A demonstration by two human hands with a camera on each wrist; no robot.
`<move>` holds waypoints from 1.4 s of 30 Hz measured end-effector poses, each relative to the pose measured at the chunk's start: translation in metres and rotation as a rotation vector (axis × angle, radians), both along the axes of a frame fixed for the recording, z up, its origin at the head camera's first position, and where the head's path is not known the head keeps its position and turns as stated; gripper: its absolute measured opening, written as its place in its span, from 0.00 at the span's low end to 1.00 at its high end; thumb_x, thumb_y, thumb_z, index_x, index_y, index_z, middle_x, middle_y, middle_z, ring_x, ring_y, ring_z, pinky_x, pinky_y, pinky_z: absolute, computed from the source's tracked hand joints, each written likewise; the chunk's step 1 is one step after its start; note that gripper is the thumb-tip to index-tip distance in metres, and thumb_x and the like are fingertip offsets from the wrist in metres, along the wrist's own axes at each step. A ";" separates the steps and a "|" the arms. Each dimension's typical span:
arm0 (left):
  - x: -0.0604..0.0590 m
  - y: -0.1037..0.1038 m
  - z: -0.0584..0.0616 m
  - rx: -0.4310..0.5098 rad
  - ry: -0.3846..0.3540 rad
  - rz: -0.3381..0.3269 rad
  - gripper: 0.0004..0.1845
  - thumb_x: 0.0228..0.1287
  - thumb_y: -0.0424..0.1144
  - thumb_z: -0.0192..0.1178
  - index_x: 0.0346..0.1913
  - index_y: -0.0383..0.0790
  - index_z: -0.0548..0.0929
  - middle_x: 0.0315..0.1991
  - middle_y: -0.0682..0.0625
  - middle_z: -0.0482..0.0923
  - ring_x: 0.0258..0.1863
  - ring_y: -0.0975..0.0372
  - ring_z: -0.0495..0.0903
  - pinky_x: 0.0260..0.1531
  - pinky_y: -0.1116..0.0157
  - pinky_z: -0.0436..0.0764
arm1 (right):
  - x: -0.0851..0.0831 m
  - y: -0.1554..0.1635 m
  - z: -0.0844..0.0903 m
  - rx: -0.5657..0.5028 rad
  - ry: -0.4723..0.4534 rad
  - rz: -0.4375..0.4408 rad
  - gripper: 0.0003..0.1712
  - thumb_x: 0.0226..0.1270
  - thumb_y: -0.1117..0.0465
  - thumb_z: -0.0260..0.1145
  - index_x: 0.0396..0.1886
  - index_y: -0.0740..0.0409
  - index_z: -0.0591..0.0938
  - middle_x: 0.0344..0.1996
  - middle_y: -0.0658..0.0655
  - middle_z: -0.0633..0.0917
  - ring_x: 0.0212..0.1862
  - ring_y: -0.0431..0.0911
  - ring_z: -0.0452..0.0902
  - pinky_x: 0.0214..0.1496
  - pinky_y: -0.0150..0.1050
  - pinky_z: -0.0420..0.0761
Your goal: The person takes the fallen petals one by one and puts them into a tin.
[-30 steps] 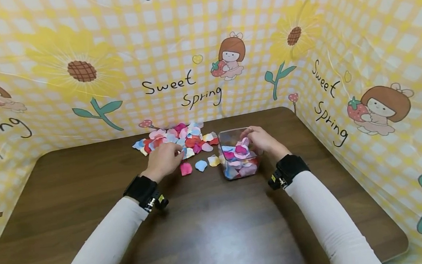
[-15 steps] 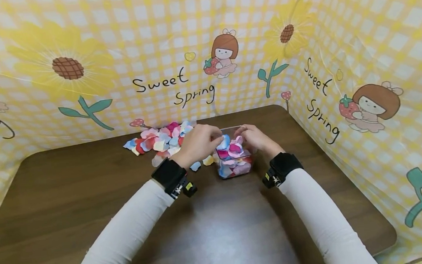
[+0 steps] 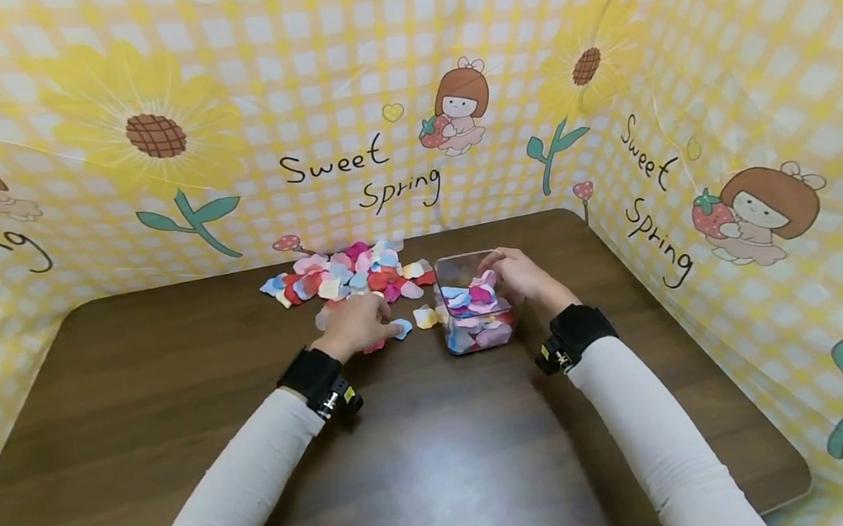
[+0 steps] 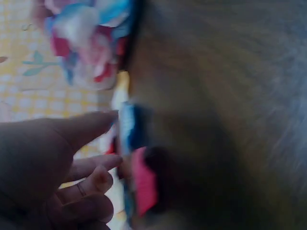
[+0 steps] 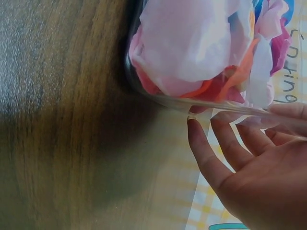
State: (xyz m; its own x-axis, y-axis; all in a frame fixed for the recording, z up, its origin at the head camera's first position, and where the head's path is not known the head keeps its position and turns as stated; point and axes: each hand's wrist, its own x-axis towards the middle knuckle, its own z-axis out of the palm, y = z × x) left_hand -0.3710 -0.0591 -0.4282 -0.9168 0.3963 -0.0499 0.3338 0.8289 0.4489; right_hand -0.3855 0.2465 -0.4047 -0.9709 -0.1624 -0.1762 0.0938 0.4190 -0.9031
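Note:
My left hand (image 3: pixel 355 325) hovers low over the table by a few loose petals, thumb and fingers apart. Just beyond its fingertips lies a light blue petal (image 3: pixel 401 329). A pink petal (image 4: pixel 145 182) shows below the fingers in the left wrist view. With its fingers against the side wall and its thumb over the rim, my right hand (image 3: pixel 519 278) holds a clear plastic box (image 3: pixel 480 315). Pink, blue, white and magenta artificial petals (image 3: pixel 481 294) fill much of that box, which stands on the table.
A heap of mixed-colour petals (image 3: pixel 358 273) spreads at the table's back edge, left of the box. One pale yellow petal (image 3: pixel 425 317) lies close beside the box. Yellow checked cloth (image 3: pixel 345 77) rises behind and along the right of the dark wooden table (image 3: pixel 437 445).
My left hand went from the heap to over the box with a blue petal, then returned left to the loose petals. A blue-white petal now tops the box. My right hand stayed on it.

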 end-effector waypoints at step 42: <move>-0.017 0.051 -0.006 -0.026 -0.051 0.021 0.11 0.65 0.44 0.70 0.42 0.40 0.85 0.40 0.47 0.84 0.38 0.53 0.82 0.34 0.55 0.79 | 0.002 0.002 -0.002 0.093 0.047 -0.034 0.22 0.69 0.64 0.46 0.56 0.65 0.79 0.58 0.65 0.78 0.54 0.55 0.73 0.48 0.46 0.74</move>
State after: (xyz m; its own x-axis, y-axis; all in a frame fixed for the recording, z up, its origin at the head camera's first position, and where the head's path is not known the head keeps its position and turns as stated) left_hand -0.3876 -0.0085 -0.4341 -0.9208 0.3750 -0.1071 0.2934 0.8470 0.4433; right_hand -0.3840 0.2481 -0.4065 -0.9830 -0.1147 -0.1432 0.0677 0.4985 -0.8642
